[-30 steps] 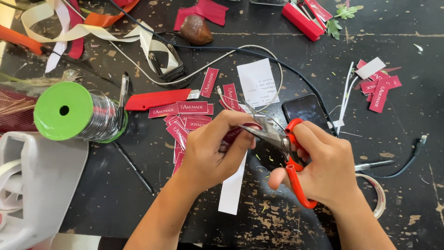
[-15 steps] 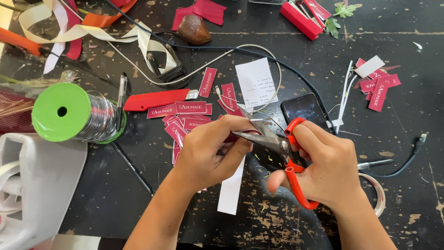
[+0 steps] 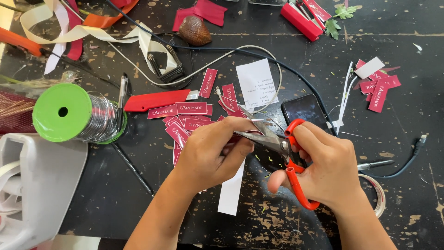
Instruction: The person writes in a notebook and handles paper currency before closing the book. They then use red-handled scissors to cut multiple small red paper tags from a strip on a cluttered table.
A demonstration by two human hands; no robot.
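Observation:
My right hand [image 3: 323,162] grips red-handled scissors [image 3: 289,155], blades pointing left. Those blades meet a small dark red label [image 3: 245,132] pinched in the fingers of my left hand [image 3: 210,153]. Under my left hand lies a heap of several similar red labels [image 3: 185,118] on the dark worn table [image 3: 115,194]. A white paper strip [image 3: 230,192] sticks out below my left hand. A black phone [image 3: 305,110] lies just beyond the scissors.
A green-capped wire spool [image 3: 74,113] and a white plastic object [image 3: 32,185] sit at the left. A red utility knife [image 3: 157,99], white note [image 3: 256,83], cables, ribbons [image 3: 78,28], a brown fruit [image 3: 194,30] and more red labels [image 3: 377,90] lie around.
Both hands stay together over the table. The scissor blades have worked slightly on the label between my left fingers; nothing else has moved.

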